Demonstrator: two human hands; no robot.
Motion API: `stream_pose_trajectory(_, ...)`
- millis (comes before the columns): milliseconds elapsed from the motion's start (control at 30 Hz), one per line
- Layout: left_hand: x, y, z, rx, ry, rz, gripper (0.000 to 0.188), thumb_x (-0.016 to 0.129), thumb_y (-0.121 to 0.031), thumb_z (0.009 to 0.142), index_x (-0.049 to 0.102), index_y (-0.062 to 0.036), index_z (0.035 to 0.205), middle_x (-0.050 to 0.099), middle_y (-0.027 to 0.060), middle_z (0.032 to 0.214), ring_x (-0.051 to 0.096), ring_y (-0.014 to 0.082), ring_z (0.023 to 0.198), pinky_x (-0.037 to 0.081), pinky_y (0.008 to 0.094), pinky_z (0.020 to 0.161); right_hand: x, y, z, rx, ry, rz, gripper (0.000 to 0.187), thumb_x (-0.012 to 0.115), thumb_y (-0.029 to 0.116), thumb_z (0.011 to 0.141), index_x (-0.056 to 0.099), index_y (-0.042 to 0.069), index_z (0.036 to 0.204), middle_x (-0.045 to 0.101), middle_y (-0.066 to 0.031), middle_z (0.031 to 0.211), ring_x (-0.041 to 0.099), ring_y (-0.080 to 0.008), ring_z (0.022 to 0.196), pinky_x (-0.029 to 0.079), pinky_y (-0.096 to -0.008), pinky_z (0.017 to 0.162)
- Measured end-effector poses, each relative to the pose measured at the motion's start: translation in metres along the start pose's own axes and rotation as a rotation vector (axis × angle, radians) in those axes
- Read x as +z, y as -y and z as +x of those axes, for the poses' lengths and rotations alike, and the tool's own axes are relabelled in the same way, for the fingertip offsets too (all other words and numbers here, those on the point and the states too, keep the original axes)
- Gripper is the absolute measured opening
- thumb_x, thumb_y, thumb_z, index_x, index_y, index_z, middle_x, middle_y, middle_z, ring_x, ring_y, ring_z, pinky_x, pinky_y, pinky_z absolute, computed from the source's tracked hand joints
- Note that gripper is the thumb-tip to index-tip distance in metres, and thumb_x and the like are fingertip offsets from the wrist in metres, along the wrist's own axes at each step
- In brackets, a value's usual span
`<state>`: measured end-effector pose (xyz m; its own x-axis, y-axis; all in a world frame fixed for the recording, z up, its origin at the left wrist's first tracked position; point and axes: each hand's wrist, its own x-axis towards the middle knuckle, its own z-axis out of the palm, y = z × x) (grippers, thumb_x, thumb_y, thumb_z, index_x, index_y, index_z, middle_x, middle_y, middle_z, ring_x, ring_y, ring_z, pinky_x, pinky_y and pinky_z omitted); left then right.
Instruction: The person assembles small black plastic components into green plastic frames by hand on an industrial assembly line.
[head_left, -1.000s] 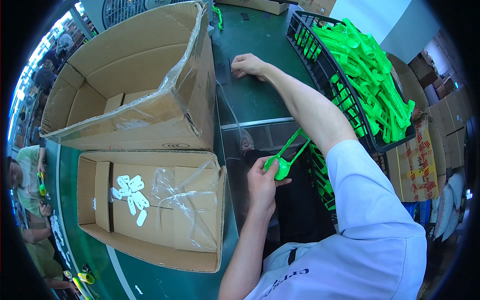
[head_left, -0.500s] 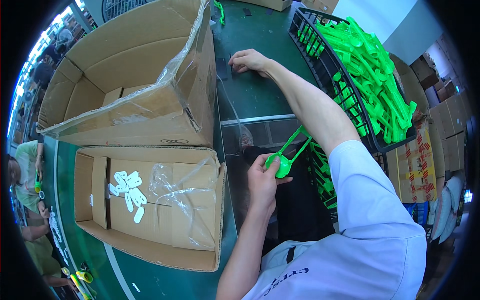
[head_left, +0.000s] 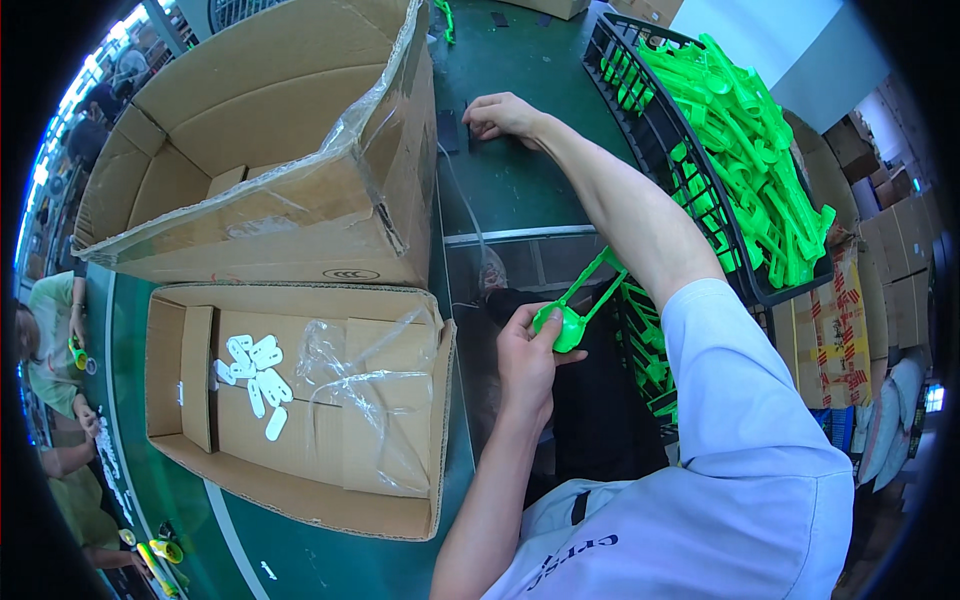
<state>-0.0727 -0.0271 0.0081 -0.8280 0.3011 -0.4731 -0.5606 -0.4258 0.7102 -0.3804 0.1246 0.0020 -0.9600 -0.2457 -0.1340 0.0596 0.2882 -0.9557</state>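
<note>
My left hand [head_left: 528,365] grips a bright green plastic piece [head_left: 566,328], with the thumb pressed on its rounded end. Two slim green arms run from that end up and to the right, passing under my right forearm. Farther off, my right hand [head_left: 503,118] rests low over the green tabletop [head_left: 520,190], its fingers curled and pinched together. A thin dark edge shows at those fingertips; what they hold is too small to make out. Just left of them lies a flat black piece [head_left: 448,132].
A tall open carton [head_left: 270,235] stands at left; before it, a shallow carton [head_left: 300,510] contains white oval pieces [head_left: 268,385] and clear plastic film. At right, a black crate [head_left: 690,190] overflows with green parts [head_left: 740,150]. Co-workers [head_left: 60,340] sit far left.
My right hand has shifted very slightly, fingers still pinched at the same spot. My left hand keeps its hold on the green plastic piece. The view has tilted a little.
</note>
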Motion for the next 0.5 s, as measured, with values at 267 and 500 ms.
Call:
stream_pose_trajectory(267,0.0005,-0.0005,0.0003,-0.001,-0.004,-0.006,0.015,0.055,-0.015,0.097,0.058,-0.002,0.103,0.063,0.0072,0.089,0.065,0.0139,0.078,0.061,0.0304,0.063,0.0023,0.0032,-0.0029,0.034,-0.011,-0.043,0.021,0.061,0.019,0.084,0.065,0.004,0.099,0.06,-0.003,0.084,0.058,-0.0121,0.082,0.049,-0.0258,0.079)
stream_pose_trajectory(500,-0.0002,-0.0005,0.0001,-0.002,0.001,-0.017,0.015,0.055,-0.015,0.096,0.059,-0.0022,0.104,0.062,0.0062,0.089,0.065,0.0132,0.078,0.061,0.0302,0.063,0.0017,0.0007,0.0017,0.018,-0.024,-0.007,0.014,0.067,0.019,0.084,0.068,0.006,0.09,0.062,-0.0021,0.081,0.06,-0.0113,0.074,0.052,-0.0243,0.073)
